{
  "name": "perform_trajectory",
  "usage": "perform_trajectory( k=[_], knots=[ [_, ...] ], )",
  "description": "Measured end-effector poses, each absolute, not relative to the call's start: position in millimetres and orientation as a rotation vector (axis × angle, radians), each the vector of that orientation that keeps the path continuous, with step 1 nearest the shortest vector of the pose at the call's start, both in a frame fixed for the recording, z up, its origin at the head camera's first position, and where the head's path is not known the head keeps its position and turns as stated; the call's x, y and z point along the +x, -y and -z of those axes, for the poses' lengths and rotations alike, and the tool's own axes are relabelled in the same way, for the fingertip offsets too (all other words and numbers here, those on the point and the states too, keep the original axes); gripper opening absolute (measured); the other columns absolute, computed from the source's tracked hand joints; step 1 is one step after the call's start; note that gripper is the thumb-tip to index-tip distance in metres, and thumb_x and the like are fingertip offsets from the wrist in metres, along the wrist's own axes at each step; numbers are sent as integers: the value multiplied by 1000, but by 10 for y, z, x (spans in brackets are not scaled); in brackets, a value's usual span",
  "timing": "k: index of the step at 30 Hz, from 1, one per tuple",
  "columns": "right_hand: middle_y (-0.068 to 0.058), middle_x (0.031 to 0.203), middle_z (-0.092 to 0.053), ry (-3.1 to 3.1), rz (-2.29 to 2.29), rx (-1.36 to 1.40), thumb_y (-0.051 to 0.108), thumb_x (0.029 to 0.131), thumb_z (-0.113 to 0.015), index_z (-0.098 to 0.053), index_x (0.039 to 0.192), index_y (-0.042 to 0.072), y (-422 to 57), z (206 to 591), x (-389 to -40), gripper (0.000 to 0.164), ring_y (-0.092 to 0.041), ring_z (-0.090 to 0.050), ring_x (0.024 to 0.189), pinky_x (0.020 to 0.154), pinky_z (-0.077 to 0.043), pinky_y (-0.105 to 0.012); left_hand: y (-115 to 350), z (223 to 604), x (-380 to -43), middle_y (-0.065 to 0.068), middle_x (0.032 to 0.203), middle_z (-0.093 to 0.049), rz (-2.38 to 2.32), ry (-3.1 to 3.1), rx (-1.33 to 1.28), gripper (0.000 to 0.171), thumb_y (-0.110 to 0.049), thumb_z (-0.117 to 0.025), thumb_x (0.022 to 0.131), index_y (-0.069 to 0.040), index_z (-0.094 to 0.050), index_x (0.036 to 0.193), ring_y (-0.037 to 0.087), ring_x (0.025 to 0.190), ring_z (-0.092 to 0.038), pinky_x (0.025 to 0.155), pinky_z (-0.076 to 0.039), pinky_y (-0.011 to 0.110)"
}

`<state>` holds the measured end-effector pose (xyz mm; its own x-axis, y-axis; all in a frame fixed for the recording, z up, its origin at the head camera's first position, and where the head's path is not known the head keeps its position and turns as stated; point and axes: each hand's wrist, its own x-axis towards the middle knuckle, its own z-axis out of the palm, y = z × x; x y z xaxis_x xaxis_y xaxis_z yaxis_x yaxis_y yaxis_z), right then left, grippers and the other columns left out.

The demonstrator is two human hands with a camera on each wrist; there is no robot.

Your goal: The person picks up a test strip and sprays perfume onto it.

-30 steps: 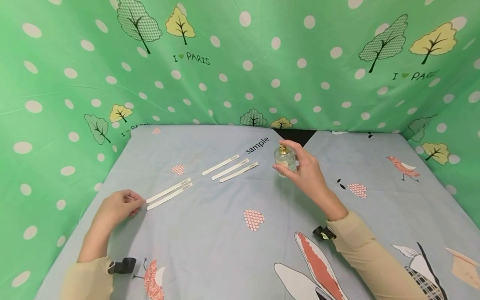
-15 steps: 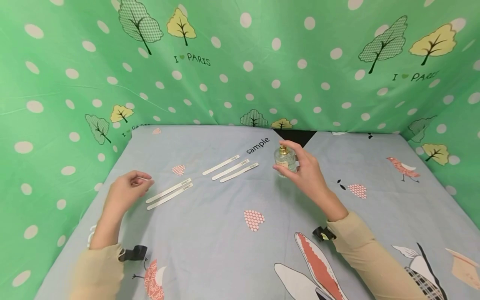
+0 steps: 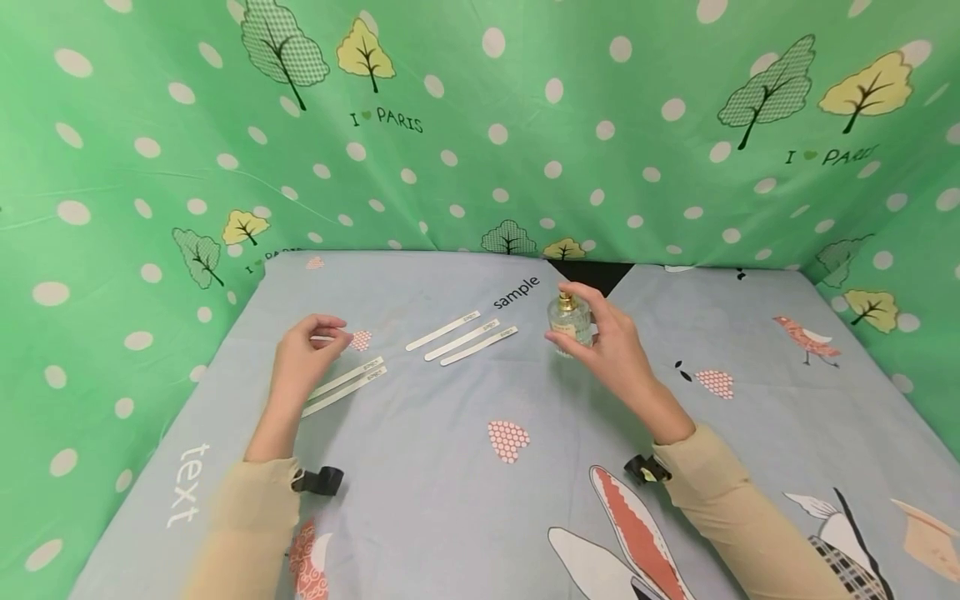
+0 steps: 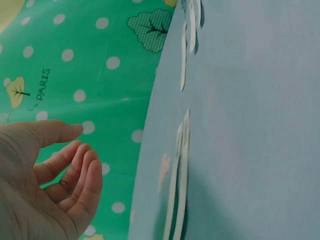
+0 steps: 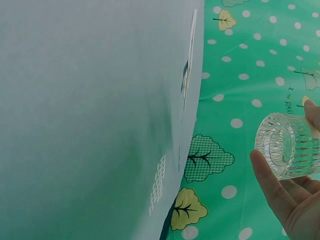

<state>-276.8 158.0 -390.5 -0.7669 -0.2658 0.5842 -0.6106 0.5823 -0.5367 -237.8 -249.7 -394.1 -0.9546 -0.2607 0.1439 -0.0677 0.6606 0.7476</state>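
My right hand point(image 3: 618, 354) grips a small clear glass perfume bottle point(image 3: 567, 319) with a gold neck, thumb at its lower side and a finger at its top. The bottle is held above the cloth; its ridged glass base point(image 5: 277, 145) faces the camera in the right wrist view. My left hand point(image 3: 303, 362) hovers with loosely bent fingers and nothing in it, as the left wrist view point(image 4: 55, 185) confirms. Below it lie two white paper test strips point(image 3: 345, 392), side by side, their near ends partly hidden by the hand. Three more white strips point(image 3: 461, 340) lie between them and the bottle.
A grey-blue printed cloth point(image 3: 420, 467) covers the table. Green dotted fabric point(image 3: 450, 108) hangs behind and at both sides. Black wrist cameras point(image 3: 321, 481) are strapped to both sleeves.
My left hand has left the near ends of the two strips, moving up and to the right to hover over them. The right hand keeps holding the perfume bottle in place.
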Motion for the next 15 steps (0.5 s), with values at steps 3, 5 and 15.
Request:
perform_trajectory(
  k=[3,5,15],
  knots=[
    [-15,121,-67,2368,-1046,701,20,80,-85,-51,139,19,-1573,3903,-2766,69,-26,-65,87,60,-55,-38,2417,4001,-2448,16,111,-70,1237,2619,278,31,-21,-67,93,-3,-65,119,14,89,-63,71,-46,9],
    [-15,120,-67,2367,-1044,703,20,80,-85,-50,139,19,-1568,3903,-2765,69,-26,-65,87,61,-56,-38,2367,4039,-2486,17,113,-69,1272,2608,291,32,-21,-68,93,-3,-65,119,17,91,-63,73,-46,10],
    [-13,124,-65,2369,-1046,704,20,79,-85,-51,139,19,-1556,3908,-2760,69,-26,-65,91,65,-56,-39,2128,4182,-2618,18,117,-68,1420,2569,274,33,-17,-68,93,-2,-63,121,31,103,-65,79,-46,15]
  ],
)
